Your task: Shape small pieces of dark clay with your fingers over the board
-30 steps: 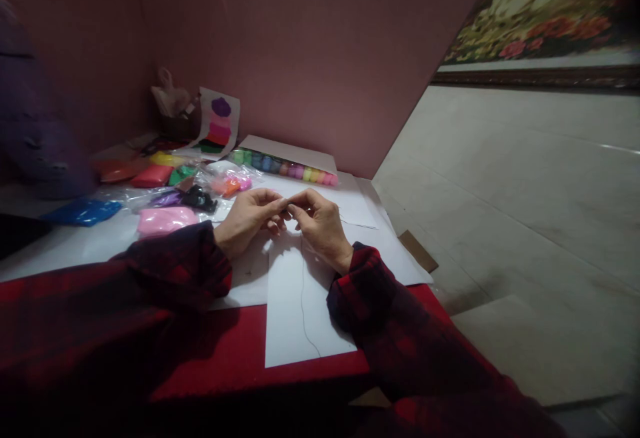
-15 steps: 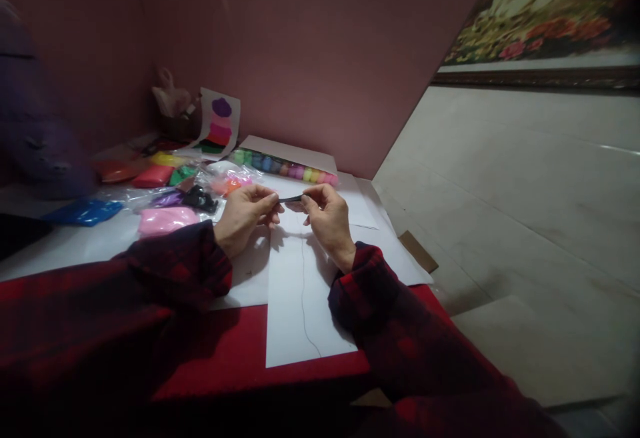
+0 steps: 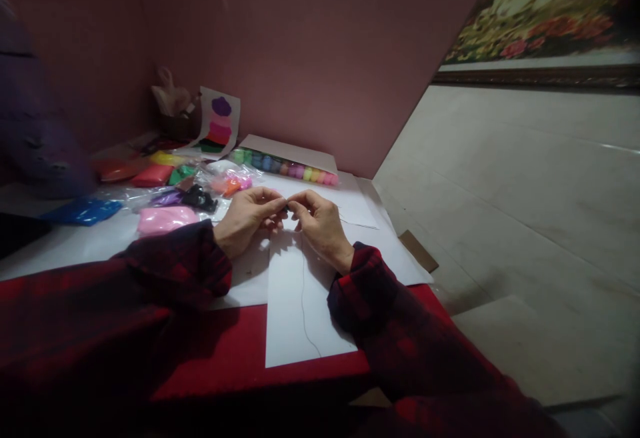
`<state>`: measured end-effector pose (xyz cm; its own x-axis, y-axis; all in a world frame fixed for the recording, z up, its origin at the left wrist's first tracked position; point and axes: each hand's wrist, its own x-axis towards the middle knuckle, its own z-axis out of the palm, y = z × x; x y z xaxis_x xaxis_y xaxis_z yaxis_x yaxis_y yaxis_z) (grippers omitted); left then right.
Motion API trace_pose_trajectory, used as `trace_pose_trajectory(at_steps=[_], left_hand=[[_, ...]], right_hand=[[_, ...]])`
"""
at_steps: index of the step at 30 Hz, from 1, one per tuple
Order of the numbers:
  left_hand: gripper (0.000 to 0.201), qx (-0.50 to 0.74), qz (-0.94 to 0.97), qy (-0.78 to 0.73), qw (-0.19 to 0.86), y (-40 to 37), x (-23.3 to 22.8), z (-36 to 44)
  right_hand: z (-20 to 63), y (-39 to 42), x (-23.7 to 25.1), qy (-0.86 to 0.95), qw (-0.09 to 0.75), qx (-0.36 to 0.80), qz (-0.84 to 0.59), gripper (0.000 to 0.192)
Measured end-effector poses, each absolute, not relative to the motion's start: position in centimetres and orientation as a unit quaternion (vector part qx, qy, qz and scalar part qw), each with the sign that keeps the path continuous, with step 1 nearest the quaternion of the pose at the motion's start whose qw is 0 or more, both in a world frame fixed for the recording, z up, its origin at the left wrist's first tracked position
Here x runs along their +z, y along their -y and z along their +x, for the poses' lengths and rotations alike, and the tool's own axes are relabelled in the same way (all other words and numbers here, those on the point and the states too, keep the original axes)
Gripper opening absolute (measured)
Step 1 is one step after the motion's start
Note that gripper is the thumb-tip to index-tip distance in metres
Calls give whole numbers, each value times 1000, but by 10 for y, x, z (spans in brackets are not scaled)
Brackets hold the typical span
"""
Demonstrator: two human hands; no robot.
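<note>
A small bit of black modelling clay (image 3: 287, 208) is pinched between my fingertips, mostly hidden by them. My left hand (image 3: 249, 217) grips it from one side with thumb and forefinger. From the other side my right hand (image 3: 321, 223) holds it, fingertips almost touching those of the left. Below both hands lies a sheet of white paper (image 3: 286, 318) with a thin curved pencil line running down it. Left of my left hand are an opened bag of black clay (image 3: 199, 198) and a pink clay packet (image 3: 167, 220).
Several more clay packets, including a blue one (image 3: 83, 211), cover the table's left side. A box of coloured clay (image 3: 285, 166) lies at the back beside a card with coloured shapes (image 3: 220, 121). A purple object (image 3: 40, 111) stands far left. Red cloth (image 3: 225, 351) covers the front edge.
My hands have come together. The black clay, drawn out as a strip between them before, is now bunched small at the fingertips.
</note>
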<state>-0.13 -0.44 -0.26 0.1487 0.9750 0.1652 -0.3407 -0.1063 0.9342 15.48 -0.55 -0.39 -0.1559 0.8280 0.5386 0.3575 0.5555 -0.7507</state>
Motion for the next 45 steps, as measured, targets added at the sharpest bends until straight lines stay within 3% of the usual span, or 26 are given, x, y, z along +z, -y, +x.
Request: trace_pose_trajectory(at_steps=[7,14,18,24,38,45], left_hand=[[41,550,506,-312,587,8,0,0],[4,559,425,-333,630,6,4,0],[20,573,383,-337,642,4,5,-1],[26,579,373,-346,638,5,6,0],[26,566,409,-357,621,7,3,-1],[16,566,457,-348,591,9,5,1]], right_hand=[[154,6,-1,730,489,201,-434,15],[156,6,-2,705,522,185,-443,14],[155,8,-3,735,503,133,-434,11],[155,10,-2,749,497,126,-419,14],[155,10,-2,751,492,122,-423,13],[154,11,0,756,487,114,-421,13]])
